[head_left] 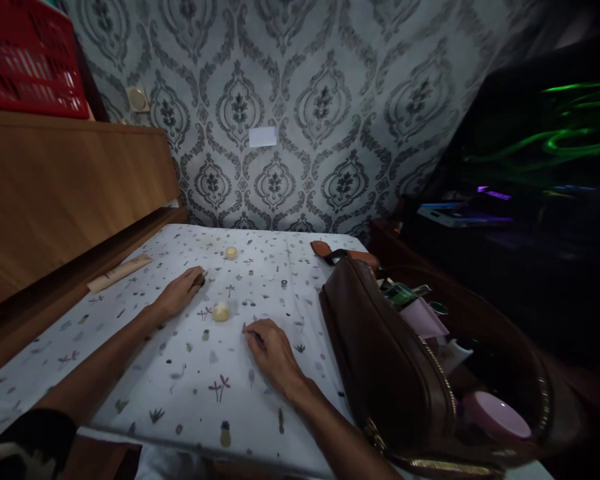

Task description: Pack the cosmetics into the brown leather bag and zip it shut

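Note:
On the patterned tablecloth (pixel 260 393) stands a small clear jar (pixel 221 312) with pale yellow contents, between my two hands. Its upper part looks transparent. Farther back lies a small round yellowish lid or pot (pixel 231 253). My left hand (pixel 183 291) rests left of the jar, closed around a small dark thing at its fingertips, too small to name. To the jar's right, my right hand (pixel 273 353) lies with fingers curled in and thumb near them; whether anything is inside is hidden. Neither hand touches the jar.
A brown zip bag (pixel 380 340) gapes at the right, holding a pink round container (pixel 497 415) and other small items. Behind it lies a brown strap (pixel 345 255). A tan paper strip (pixel 120 273) is at the left, beside a wooden cabinet (pixel 75 180) bearing a red basket (pixel 30 63).

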The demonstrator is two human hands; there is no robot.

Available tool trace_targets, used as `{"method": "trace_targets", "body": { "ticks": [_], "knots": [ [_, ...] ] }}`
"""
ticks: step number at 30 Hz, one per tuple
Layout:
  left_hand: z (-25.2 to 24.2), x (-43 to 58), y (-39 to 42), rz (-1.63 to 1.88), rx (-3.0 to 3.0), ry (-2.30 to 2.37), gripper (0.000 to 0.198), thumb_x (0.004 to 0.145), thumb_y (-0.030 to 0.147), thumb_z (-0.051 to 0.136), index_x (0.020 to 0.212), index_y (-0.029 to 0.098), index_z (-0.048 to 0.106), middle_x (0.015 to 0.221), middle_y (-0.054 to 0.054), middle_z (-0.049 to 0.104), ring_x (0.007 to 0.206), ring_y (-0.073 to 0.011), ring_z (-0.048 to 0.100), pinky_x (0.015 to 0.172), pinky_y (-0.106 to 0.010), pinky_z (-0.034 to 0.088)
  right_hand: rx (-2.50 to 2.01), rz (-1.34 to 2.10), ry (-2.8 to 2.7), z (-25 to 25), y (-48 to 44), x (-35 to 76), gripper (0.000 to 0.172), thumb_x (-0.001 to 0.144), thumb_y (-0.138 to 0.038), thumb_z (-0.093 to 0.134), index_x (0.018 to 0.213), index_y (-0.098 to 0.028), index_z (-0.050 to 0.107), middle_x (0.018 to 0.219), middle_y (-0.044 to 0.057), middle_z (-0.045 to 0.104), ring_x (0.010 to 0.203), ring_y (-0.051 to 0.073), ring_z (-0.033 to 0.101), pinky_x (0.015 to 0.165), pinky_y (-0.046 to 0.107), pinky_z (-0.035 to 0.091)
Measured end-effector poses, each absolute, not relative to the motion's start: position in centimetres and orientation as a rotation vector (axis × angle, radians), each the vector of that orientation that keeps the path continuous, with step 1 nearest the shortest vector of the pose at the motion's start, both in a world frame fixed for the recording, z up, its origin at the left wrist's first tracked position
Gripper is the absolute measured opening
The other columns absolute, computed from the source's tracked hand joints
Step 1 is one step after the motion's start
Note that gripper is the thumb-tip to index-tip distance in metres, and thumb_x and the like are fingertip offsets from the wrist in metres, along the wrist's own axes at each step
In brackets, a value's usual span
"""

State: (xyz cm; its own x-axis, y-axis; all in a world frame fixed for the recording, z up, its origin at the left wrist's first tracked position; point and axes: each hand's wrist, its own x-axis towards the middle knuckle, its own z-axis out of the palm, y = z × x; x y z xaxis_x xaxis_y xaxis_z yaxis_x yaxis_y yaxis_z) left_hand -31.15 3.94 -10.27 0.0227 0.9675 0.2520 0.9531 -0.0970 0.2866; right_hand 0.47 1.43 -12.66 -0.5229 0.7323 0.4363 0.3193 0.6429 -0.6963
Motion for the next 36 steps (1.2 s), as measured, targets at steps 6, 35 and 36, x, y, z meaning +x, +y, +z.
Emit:
{"method": "trace_targets", "body": {
  "ticks": [6,35,36],
  "knots": [
    [-8.9,-29.6,-1.4,0.681,2.263,2.048,0.045,0.098,0.052,0.038,0.13,0.027,0.058,0.15,-0.006,0.052,0.133,-0.0282,0.053,0.11,-0.044,0.046,-0.824,0.739,-2.128,-12.7,1.4,0.4,0.019,0.09,-0.013,0.053,0.093,-0.019,0.071,0.091,0.008,0.072,0.088,0.022,0.066,0.081,0.034,0.052],
    [-8.8,-26.8,-8.7,0.707,1.978,1.86,0.051,0.092,0.041,0.054,0.14,0.024,0.053,0.138,-0.011,0.062,0.123,-0.0308,0.061,0.106,-0.046,0.049,-0.867,0.8,-2.144,-12.0,1.4,0.7,0.021,0.09,-0.016,0.054,0.095,-0.019,0.074,0.092,0.007,0.074,0.086,0.021,0.066,0.081,0.034,0.051],
    [-8.8,-25.9,-9.1,0.682,1.981,1.786,0.051,0.093,0.039,0.053,0.142,0.025,0.051,0.14,-0.01,0.061,0.124,-0.0295,0.06,0.107,-0.045,0.048,-0.87,0.807,-2.147,-11.9,1.3,0.7,0.021,0.089,-0.015,0.054,0.095,-0.019,0.074,0.092,0.007,0.074,0.086,0.021,0.066,0.081,0.033,0.051]
  ]
}}
